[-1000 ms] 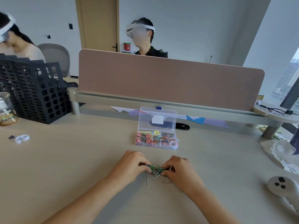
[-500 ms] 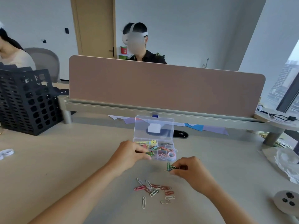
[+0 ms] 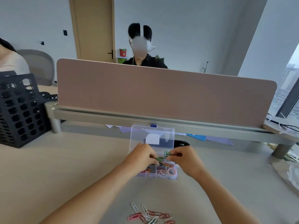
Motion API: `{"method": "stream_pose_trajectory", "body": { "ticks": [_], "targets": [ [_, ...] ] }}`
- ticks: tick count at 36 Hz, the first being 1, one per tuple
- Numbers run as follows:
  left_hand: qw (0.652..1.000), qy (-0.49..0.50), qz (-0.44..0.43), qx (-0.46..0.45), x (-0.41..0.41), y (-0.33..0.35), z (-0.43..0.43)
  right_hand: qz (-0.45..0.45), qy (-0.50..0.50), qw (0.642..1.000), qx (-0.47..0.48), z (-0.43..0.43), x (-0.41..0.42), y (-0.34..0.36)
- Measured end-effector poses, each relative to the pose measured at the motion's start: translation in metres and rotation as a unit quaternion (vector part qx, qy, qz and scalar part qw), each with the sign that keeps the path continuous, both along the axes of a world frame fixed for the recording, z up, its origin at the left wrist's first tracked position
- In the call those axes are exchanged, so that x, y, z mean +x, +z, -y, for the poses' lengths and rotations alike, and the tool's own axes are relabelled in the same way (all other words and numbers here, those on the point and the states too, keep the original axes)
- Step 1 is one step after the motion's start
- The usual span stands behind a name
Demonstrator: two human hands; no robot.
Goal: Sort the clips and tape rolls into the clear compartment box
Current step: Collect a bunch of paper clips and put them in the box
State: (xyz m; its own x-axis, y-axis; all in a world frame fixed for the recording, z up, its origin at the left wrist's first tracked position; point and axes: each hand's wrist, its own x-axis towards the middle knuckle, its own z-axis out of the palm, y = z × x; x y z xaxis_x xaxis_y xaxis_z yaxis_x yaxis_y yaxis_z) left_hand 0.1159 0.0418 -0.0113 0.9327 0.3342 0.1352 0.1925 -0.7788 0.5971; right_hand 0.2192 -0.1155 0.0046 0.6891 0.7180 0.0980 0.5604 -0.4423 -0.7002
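As left hand (image 3: 142, 156) and right hand (image 3: 186, 160) arrive over the compartment box (image 3: 166, 136), each pinches green paper clips (image 3: 160, 158), seemingly for release.

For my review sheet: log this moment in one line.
left hand: pinches green clips | right hand: pinches green clips | over: open compartment box | pending: loose clips on desk

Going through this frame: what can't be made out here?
Head view only.
- the box: left compartments hidden by the left hand.
- the green clips, pinched by the left hand and the right hand: small and blurred, count unclear.
- the loose clips: pile cut off by the bottom edge.
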Motion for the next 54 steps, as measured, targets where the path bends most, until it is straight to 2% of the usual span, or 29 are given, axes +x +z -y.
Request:
{"method": "stream_pose_trajectory", "body": {
  "ticks": [5,13,26,29,33,37,41,46,51,54],
  "targets": [
    [1.000,-0.014,0.007,0.015,0.000,-0.002,-0.002,-0.006,-0.001,0.999,-0.033,-0.009,0.001,-0.014],
    [0.999,-0.027,0.016,-0.022,-0.003,0.000,-0.013,0.059,0.017,0.994,-0.089,-0.013,0.002,-0.019],
    [0.990,-0.056,0.112,0.061,-0.008,-0.010,-0.017,0.060,0.041,0.994,-0.086,-0.009,0.007,-0.013],
    [0.988,-0.083,0.099,0.079,-0.010,-0.008,-0.015,0.058,0.036,0.996,-0.062,-0.006,0.007,-0.013],
    [0.978,-0.129,0.049,0.157,-0.013,-0.008,-0.013,0.051,0.030,0.998,-0.037,-0.002,0.009,-0.016],
    [0.972,-0.138,0.007,0.193,-0.011,-0.011,-0.010,0.059,0.021,0.997,-0.044,0.001,0.013,-0.020],
    [0.971,-0.138,0.021,0.196,-0.011,-0.010,-0.009,0.064,0.021,0.997,-0.029,0.005,0.014,-0.020],
    [0.979,-0.121,0.096,0.133,-0.016,-0.011,-0.015,0.060,0.025,0.998,-0.009,0.013,0.015,-0.019],
    [0.979,-0.131,0.040,0.152,-0.015,-0.012,-0.009,0.071,0.031,0.997,-0.009,0.014,0.017,-0.022],
    [0.980,-0.130,0.018,0.151,-0.012,-0.011,-0.004,0.118,0.042,0.992,-0.032,0.015,0.017,-0.027]
  ]
}}
